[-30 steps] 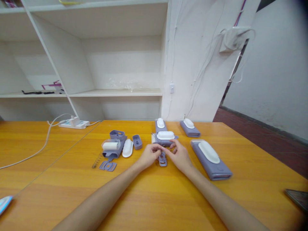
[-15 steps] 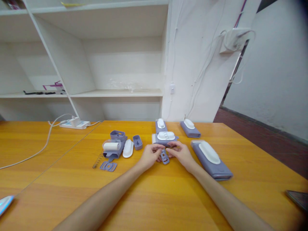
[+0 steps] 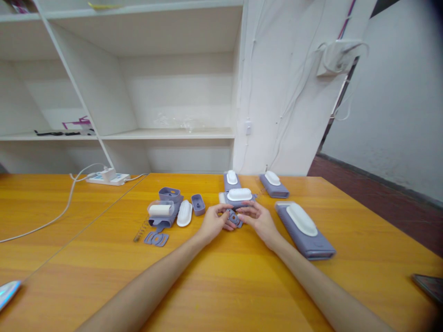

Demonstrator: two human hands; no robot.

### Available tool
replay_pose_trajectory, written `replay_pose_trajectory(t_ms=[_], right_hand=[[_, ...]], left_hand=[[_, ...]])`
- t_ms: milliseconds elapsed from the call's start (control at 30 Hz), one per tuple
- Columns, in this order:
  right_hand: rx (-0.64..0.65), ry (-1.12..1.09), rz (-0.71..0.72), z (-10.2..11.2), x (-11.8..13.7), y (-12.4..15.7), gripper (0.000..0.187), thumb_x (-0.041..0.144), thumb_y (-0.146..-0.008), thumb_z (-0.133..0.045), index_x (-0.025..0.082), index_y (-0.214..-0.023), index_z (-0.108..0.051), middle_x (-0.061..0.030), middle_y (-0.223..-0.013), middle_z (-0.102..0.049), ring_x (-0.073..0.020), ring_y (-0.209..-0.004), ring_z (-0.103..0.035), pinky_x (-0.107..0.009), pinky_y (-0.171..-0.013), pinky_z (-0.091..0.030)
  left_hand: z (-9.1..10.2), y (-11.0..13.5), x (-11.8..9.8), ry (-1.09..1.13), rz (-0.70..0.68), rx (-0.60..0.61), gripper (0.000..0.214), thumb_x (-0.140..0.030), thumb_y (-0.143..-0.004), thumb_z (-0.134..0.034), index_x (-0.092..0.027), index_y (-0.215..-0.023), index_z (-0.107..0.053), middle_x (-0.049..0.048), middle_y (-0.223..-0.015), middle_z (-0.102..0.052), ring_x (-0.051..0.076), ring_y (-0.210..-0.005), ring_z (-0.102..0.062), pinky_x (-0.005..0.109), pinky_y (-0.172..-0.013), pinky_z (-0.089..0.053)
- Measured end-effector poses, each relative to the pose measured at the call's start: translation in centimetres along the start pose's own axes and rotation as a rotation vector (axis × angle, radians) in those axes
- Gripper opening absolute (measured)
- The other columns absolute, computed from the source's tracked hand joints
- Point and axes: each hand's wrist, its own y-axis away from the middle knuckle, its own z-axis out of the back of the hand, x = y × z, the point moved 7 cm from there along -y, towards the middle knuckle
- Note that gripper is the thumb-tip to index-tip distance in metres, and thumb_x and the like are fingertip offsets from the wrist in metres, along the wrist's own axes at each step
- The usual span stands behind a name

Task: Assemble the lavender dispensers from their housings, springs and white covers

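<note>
A small flat grey-purple plate with cut-outs point(image 3: 234, 217) is held up just above the table, tilted. My left hand point(image 3: 216, 219) is closed on its left side, thumb in front. From the other side, the bent fingers and thumb of my right hand point(image 3: 259, 221) grip its right edge. Right behind my fingers lies a grey-purple case point(image 3: 231, 202) with a ribbed white oval piece point(image 3: 239, 194) on top. A thin coil spring point(image 3: 262, 191) shows faintly at the right of that case.
On the left lie an opened case point(image 3: 166, 221), a white oval piece point(image 3: 184, 213), a small grey-purple cup point(image 3: 198, 204), a coil spring point(image 3: 141, 230) and flat plates point(image 3: 156, 239). Closed cases stand at the right point(image 3: 306, 230) and back point(image 3: 274, 184). A power strip point(image 3: 108, 177) sits back left.
The plate has been turned from hanging upright to a slant, and the left fingers now reach under it. The spring that lay on the white oval piece is now off to its right.
</note>
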Motion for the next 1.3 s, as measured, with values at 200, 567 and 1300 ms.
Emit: replay_pose_trajectory(t_ms=[200, 567, 1300], right_hand=[[-0.041, 0.07, 0.095, 0.2, 0.6, 0.1, 0.036, 0.03, -0.055, -0.077, 0.02, -0.078, -0.052, -0.0064, -0.089, -0.068, -0.0223, -0.088, -0.063, -0.039, -0.082, -0.048], [-0.045, 0.071, 0.093, -0.2, 1.2, 0.4, 0.033, 0.027, -0.058, -0.075, 0.02, -0.078, -0.05, -0.0063, -0.09, -0.069, -0.0225, -0.09, -0.064, -0.037, -0.079, -0.049], [-0.025, 0.042, 0.067, -0.3, 0.5, 0.3, 0.035, 0.032, -0.059, -0.075, 0.021, -0.078, -0.048, -0.0062, -0.091, -0.069, -0.0221, -0.087, -0.065, -0.036, -0.076, -0.051]], left_hand=[[0.0, -0.2, 0.0, 0.108, -0.025, 0.032, 0.044, -0.03, -0.066, -0.07, -0.013, -0.103, -0.052, 0.0087, -0.091, -0.061, 0.015, -0.06, -0.066, 0.031, -0.059, -0.055], [-0.3, 0.2, -0.6, 0.134, -0.029, 0.109, 0.051, -0.033, -0.065, -0.073, -0.013, -0.106, -0.049, 0.0069, -0.085, -0.063, 0.016, -0.065, -0.065, 0.03, -0.063, -0.055], [-0.4, 0.2, -0.4, 0.119, -0.011, 0.121, 0.055, -0.037, -0.064, -0.073, -0.012, -0.108, -0.051, 0.0095, -0.088, -0.064, 0.016, -0.065, -0.066, 0.03, -0.062, -0.055]])
